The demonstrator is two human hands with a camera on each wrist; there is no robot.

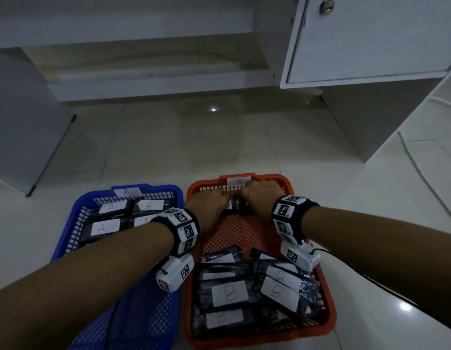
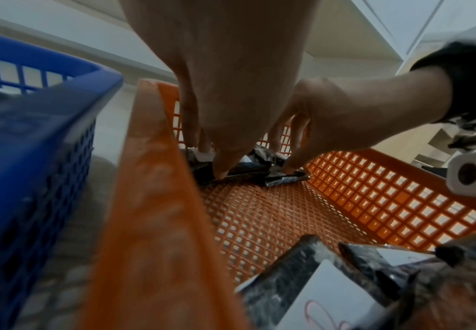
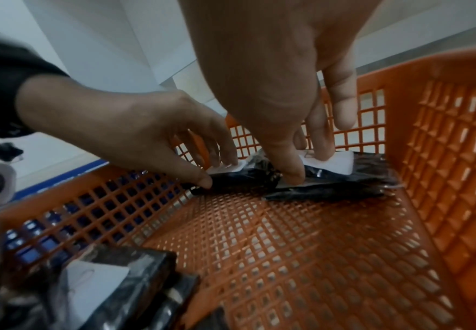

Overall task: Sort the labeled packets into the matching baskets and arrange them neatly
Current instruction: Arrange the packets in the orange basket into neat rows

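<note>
- Both hands grip dark packets at the orange basket's [image 1: 307,188] far wall: left hand [image 1: 209,205] pinches one packet [image 3: 239,178], right hand [image 1: 261,195] another [image 3: 341,176].
- Loose B-labelled packets [image 1: 229,294] crowd the near end.
- Blue basket [image 1: 75,223] alongside holds A-labelled packets [image 1: 105,227].

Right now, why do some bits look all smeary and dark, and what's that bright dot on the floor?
Head view: dim overall, and the bright dot on the floor is a lamp's glare; lines bend from the wide lens. Left wrist view: the blue basket and the orange basket rim are blurred, being so near. Right wrist view: the packets in the near corner are smeary, the far ones sharper.
</note>
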